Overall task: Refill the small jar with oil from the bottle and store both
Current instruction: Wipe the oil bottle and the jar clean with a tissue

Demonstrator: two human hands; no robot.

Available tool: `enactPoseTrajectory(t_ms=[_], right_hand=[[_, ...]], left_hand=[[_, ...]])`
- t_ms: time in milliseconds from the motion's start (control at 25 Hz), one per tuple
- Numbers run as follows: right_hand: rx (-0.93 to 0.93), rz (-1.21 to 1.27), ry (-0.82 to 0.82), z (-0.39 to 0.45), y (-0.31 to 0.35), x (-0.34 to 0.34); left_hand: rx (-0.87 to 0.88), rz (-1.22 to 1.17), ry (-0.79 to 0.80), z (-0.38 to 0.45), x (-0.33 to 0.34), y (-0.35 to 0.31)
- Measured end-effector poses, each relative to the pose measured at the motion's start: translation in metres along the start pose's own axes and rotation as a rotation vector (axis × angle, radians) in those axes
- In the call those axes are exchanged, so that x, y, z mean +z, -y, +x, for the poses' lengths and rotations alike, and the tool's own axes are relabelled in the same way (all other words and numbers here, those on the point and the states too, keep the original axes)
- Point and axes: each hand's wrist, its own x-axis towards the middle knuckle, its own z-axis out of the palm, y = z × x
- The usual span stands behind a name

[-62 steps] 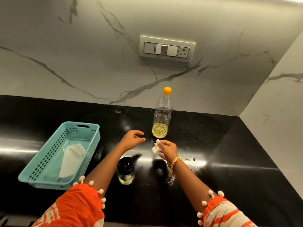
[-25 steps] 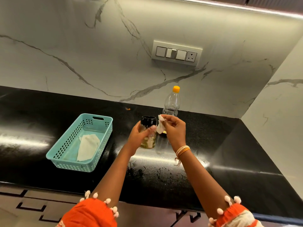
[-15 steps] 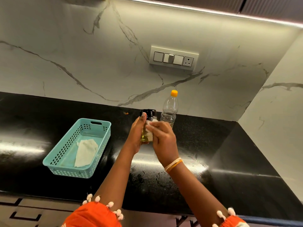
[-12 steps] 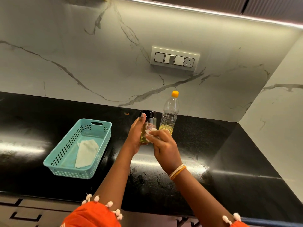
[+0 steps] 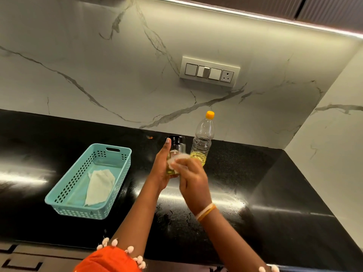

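We are holding the jar (image 5: pixel 175 154) up off the counter (image 5: pixel 275 183) in our left hand (image 5: pixel 162 169), fingers wrapped round its glass body, its black lid on and a little yellow oil showing at the bottom. Our right hand (image 5: pixel 193 179) is pinching a small white tissue (image 5: pixel 177 160) and pressing it against the side of the jar. A couple of seconds ago the jar was standing on the counter near our left arm and the tissue was only being gathered in our fingers; now the jar is raised and the tissue is rubbing down its side, blurred with motion. We are judging that the refill and capping are done and that we are wiping off drips before storing.

The bottle (image 5: pixel 202 142) is standing upright just behind our hands, orange cap on, a shallow layer of oil left in it. To the left a teal basket (image 5: pixel 59 201) is sitting on the counter with a folded white cloth (image 5: pixel 100 187) lying inside.

The counter is glossy black stone, reflecting the strip light above. Behind it white marble with grey veins is running up the wall, carrying a switch plate (image 5: pixel 209 72), and meeting a second marble wall at a corner on the right
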Motion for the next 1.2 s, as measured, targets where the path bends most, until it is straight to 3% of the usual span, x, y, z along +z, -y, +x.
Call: enactPoseTrajectory(t_ms=[80, 280, 400, 640, 800, 880, 1040, 1200], right_hand=[[-0.031, 0.018, 0.004, -0.018, -0.002, -0.001], [0.299, 0.219, -0.221, 0.045, -0.031, -0.015], [0.250, 0.260, -0.135, 0.062, -0.036, -0.014], [0.120, 0.156, -0.070, -0.016, -0.023, 0.001], [0.311, 0.284, -0.237, 0.017, -0.030, -0.011], [0.299, 0.236, -0.260, 0.050, -0.039, -0.017], [0.212, 0.145, -0.056, 0.056, -0.044, -0.006], [0.086, 0.043, -0.037, -0.007, -0.032, 0.004]], left_hand=[[-0.003, 0.007, -0.036, 0.005, -0.002, 0.002], [-0.016, 0.063, 0.037, 0.008, -0.002, 0.007], [0.007, 0.028, 0.114, 0.008, 0.003, 0.006], [0.028, -0.046, 0.141, 0.019, 0.001, 0.002], [-0.019, -0.045, 0.146, 0.021, 0.003, 0.001], [-0.065, -0.029, 0.127, 0.023, 0.005, 0.003], [-0.124, -0.082, 0.107, 0.026, 0.006, 0.004], [-0.106, -0.094, 0.160, 0.026, 0.003, -0.001]])
